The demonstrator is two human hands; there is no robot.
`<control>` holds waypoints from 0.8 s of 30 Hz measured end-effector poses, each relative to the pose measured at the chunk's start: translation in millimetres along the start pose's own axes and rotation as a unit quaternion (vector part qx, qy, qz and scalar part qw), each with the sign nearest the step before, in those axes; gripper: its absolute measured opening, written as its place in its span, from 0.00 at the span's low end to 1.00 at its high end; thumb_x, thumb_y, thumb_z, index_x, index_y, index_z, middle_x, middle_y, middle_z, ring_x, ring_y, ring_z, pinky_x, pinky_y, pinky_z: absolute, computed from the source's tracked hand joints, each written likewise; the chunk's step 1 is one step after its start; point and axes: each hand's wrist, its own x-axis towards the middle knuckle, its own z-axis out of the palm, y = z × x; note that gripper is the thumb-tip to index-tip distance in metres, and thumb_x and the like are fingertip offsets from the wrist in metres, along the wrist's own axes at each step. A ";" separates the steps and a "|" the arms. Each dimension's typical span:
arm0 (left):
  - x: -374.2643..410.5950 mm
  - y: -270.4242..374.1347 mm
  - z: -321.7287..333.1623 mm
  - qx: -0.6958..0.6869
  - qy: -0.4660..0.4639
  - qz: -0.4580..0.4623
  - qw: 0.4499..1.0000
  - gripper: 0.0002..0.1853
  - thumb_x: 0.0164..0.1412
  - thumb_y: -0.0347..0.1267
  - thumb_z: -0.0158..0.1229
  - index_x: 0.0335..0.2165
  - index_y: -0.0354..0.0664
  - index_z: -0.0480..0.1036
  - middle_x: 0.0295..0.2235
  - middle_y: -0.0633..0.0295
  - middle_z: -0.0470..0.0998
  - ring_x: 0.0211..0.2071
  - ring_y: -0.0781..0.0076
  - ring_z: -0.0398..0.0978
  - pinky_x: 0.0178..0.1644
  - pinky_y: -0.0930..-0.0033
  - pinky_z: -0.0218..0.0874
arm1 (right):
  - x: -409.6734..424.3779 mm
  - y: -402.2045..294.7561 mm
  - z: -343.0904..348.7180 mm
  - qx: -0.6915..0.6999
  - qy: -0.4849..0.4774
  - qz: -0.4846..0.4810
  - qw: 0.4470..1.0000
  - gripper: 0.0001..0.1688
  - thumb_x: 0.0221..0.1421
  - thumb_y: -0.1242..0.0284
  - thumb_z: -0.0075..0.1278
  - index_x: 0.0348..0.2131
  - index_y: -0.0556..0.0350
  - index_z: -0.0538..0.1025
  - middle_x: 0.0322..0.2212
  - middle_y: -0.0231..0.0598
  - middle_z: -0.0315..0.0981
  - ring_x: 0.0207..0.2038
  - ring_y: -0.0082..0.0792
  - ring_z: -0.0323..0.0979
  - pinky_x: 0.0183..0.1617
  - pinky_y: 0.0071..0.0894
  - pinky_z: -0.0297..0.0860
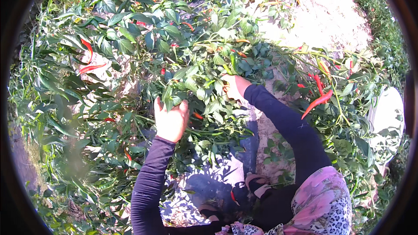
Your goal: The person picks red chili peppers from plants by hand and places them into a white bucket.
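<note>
Both hands reach into a bushy chili pepper plant point(192, 81) in front of me. My left hand point(171, 119) is among the leaves on its near left side, thumb and fingers spread, with fingertips partly behind foliage. Further right and slightly higher, my right hand point(235, 86) has its fingers curled in at the stems and leaves; whatever lies between them is hidden. Just above the right hand hangs a green chili pepper point(233, 61). A red chili pepper point(197, 116) shows low in the foliage, right of my left hand.
Red chili peppers point(317, 104) hang from a branch on the right, and others point(87, 49) at the upper left. A white rounded object point(388, 111), perhaps a bucket, stands at the right edge. One red chili point(234, 197) lies near my shoes point(258, 184).
</note>
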 end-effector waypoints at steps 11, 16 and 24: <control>46.1 6.6 46.8 -0.051 -0.229 -0.058 0.970 0.23 0.52 0.44 0.53 0.43 0.42 0.69 0.43 0.52 0.71 0.51 0.53 0.61 0.57 0.48 0.43 | -29.0 -82.0 53.8 0.171 -0.093 0.017 0.981 0.30 0.45 0.71 0.49 0.50 0.47 0.63 0.27 0.45 0.73 0.29 0.45 0.73 0.34 0.37 0.69; 15.6 -18.1 54.4 -0.107 -0.159 0.015 0.981 0.21 0.51 0.47 0.53 0.39 0.44 0.72 0.40 0.59 0.71 0.47 0.59 0.63 0.54 0.52 0.46 | -48.0 -84.2 38.8 0.110 -0.151 -0.018 0.982 0.42 0.45 0.72 0.48 0.59 0.33 0.52 0.22 0.40 0.73 0.24 0.36 0.73 0.29 0.35 0.67; -6.6 -25.6 54.7 -0.038 -0.122 0.048 0.991 0.22 0.47 0.45 0.57 0.39 0.45 0.70 0.42 0.61 0.71 0.53 0.58 0.60 0.56 0.51 0.44 | -68.4 -20.6 -24.4 0.388 0.144 -0.076 0.907 0.07 0.43 0.80 0.52 0.27 0.57 0.69 0.18 0.28 0.66 0.19 0.18 0.63 0.23 0.21 0.62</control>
